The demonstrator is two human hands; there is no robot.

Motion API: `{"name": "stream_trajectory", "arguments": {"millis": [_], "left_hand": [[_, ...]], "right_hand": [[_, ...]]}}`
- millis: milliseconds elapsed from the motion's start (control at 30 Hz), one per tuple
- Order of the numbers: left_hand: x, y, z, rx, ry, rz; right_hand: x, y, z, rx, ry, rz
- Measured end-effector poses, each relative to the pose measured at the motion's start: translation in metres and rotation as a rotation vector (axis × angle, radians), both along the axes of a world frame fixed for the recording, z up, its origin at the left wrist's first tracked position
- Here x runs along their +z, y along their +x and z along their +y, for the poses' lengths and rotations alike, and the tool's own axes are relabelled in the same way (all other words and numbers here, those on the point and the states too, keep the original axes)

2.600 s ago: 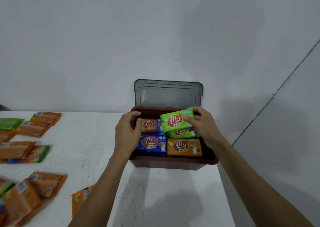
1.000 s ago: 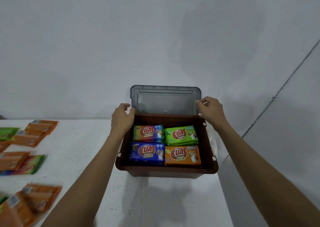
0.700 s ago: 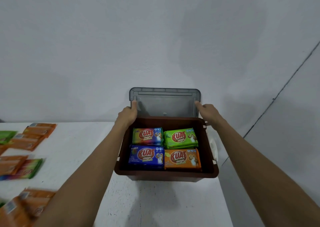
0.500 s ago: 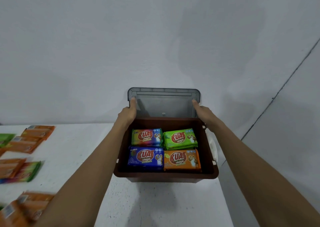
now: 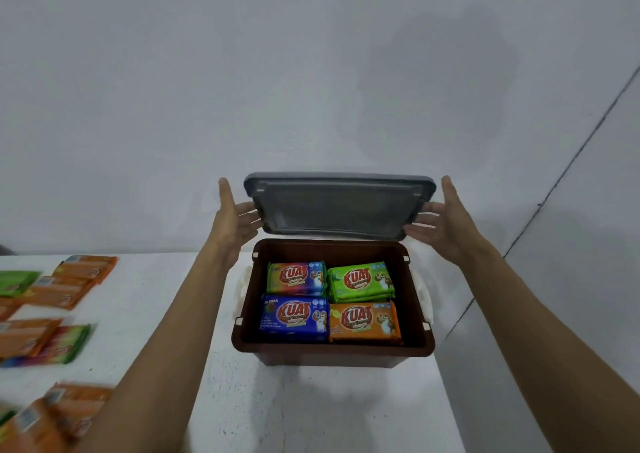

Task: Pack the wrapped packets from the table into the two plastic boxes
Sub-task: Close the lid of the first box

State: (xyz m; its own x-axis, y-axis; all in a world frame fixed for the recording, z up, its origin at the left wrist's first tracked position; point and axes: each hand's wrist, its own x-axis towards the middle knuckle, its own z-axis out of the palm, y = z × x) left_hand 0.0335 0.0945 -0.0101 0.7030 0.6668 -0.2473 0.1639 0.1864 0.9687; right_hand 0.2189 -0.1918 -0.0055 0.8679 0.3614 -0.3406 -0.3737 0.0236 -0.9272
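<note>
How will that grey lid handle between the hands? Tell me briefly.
Probably stiff: the grey lid looks flat though held only at its ends by the left hand and right hand. Likely light, since straight fingers carry it. Smooth plastic may slip.

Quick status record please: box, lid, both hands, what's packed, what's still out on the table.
box: brown plastic box, open, on the white table by its right edge
lid: grey lid, tilted above the box's back rim
left hand: fingers straight, on the lid's left edge
right hand: fingers straight, on the lid's right edge
packed, top layer: rainbow packet, green packet, blue packet, orange packet
still out: loose packets at the table's left, mostly orange, blurred
second box: not in view
</note>
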Motion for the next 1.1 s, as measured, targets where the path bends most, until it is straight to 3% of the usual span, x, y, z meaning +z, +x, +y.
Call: {"name": "stream_trajectory", "arguments": {"millis": [100,333,533,700,933,1100], "left_hand": [[0.0,-0.014,0.003,-0.004,-0.024,-0.032],[0.0,-0.027,-0.021,0.077,0.071,-0.052],[-0.001,-0.038,-0.029,0.171,0.331,-0.032],[-0.02,-0.055,-0.041,0.145,0.674,0.151],[-0.058,-0.063,-0.053,0.096,0.858,0.196],[-0.075,-0.068,-0.048,0.081,0.935,0.324]], "right_hand": [[0.003,-0.005,-0.009,-0.024,0.009,-0.048],[-0.005,-0.024,-0.004,-0.059,-0.247,-0.326],[-0.007,-0.042,0.0,-0.057,-0.427,-0.559],[-0.026,-0.064,-0.005,-0.011,-0.623,-0.706],[-0.063,-0.079,-0.011,0.005,-0.793,-0.947],[-0.081,-0.09,-0.013,0.022,-0.87,-0.92]]}}
